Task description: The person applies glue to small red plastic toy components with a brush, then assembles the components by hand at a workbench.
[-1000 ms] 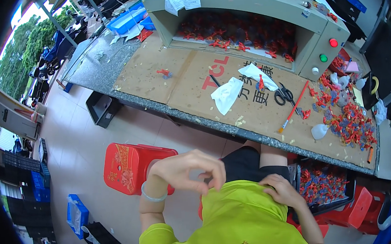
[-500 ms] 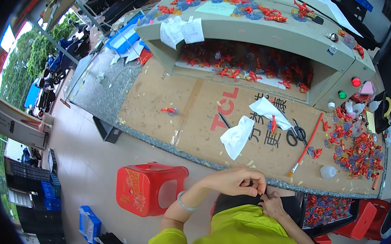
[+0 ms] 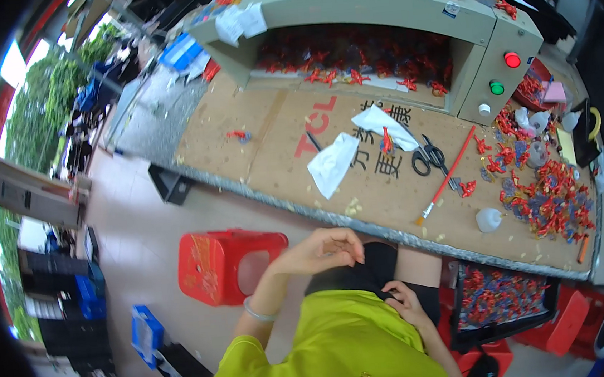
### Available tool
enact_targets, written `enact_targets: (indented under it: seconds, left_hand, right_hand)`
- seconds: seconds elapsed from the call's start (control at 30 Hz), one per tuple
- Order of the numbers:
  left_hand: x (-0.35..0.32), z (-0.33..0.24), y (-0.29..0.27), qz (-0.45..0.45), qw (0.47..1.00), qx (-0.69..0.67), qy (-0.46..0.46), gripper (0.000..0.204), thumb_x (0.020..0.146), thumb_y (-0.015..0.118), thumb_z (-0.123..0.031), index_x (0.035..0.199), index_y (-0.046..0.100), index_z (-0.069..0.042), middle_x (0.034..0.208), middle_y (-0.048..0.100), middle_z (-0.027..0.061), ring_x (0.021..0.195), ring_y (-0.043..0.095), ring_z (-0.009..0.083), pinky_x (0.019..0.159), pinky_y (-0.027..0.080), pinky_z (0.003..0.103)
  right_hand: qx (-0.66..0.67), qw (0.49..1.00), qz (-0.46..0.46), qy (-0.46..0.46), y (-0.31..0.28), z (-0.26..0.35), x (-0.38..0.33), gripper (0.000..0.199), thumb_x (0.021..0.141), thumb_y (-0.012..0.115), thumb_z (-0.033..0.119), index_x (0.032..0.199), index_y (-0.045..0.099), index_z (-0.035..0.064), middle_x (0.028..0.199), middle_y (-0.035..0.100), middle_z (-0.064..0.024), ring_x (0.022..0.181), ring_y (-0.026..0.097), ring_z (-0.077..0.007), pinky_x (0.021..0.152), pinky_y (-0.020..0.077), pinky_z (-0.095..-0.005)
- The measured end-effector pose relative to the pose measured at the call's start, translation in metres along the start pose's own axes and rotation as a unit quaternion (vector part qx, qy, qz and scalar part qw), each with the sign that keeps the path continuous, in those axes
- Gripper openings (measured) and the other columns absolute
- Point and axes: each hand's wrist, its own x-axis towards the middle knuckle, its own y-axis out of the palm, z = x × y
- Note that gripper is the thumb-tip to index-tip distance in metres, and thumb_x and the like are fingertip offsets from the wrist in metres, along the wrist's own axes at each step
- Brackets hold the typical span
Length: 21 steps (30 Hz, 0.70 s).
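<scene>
My left hand (image 3: 327, 249) hangs over the lap in front of the table edge, its fingers loosely bent and apart, with nothing visible in them. Lower and to the right, my right hand (image 3: 407, 301) rests against the black shorts (image 3: 371, 272) by the hem of the yellow-green shirt (image 3: 350, 328). Its fingers are curled together; what they hold, if anything, is hidden. On the cardboard-covered table (image 3: 270, 155) nearest the hands lie a white cloth piece (image 3: 334, 165), a second white piece (image 3: 394, 131) with a small red figure (image 3: 386, 141) on it, black scissors (image 3: 428, 157) and a red-handled brush (image 3: 448, 174).
A grey machine (image 3: 374, 24) with an opening full of red figures stands at the back. Many red and blue figures (image 3: 551, 199) are heaped at right, beside a small white bottle (image 3: 489, 219). A black tray (image 3: 502, 297) of figures and a red stool (image 3: 212, 268) flank me.
My hands have moved apart: the left went up and left, the right stays low at the shirt hem. The view has shifted, so the table appears higher.
</scene>
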Motion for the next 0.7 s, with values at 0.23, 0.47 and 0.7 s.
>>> enact_targets:
  seconds: [0.23,0.47,0.7]
  left_hand:
    - [-0.062,-0.003,0.019,-0.201,0.978,0.050,-0.011,0.010,0.089,0.055,-0.006,0.098,0.056,-0.002,0.092,0.061,0.0045,0.086,0.057,0.0115,0.076,0.046,0.025]
    - [-0.043,0.001,0.007,-0.291,0.953,0.081,0.037,0.011,0.090,0.055,-0.010,0.098,0.057,-0.002,0.090,0.062,0.0041,0.080,0.057,0.0101,0.071,0.044,0.023]
    - [-0.008,-0.008,-0.053,-0.187,0.952,0.231,0.066,0.013,0.087,0.056,-0.007,0.099,0.056,0.000,0.081,0.061,0.0063,0.071,0.058,0.0118,0.066,0.046,0.026]
  right_hand:
    - [0.055,0.977,0.188,0.080,-0.006,0.005,-0.006,0.029,0.087,0.049,-0.002,0.115,0.050,0.0054,0.096,0.058,-0.0006,0.078,0.054,-0.0027,0.068,0.0407,-0.0169]
    - [-0.012,0.960,0.275,0.047,-0.010,0.025,-0.014,0.032,0.088,0.047,-0.002,0.120,0.048,0.0033,0.110,0.054,-0.0043,0.104,0.053,-0.0116,0.090,0.0391,-0.0224]
    - [-0.178,0.976,0.125,-0.034,-0.024,0.031,0.021,0.035,0.084,0.059,0.000,0.117,0.051,0.0013,0.103,0.057,-0.0074,0.089,0.054,-0.0157,0.080,0.0415,-0.0279]
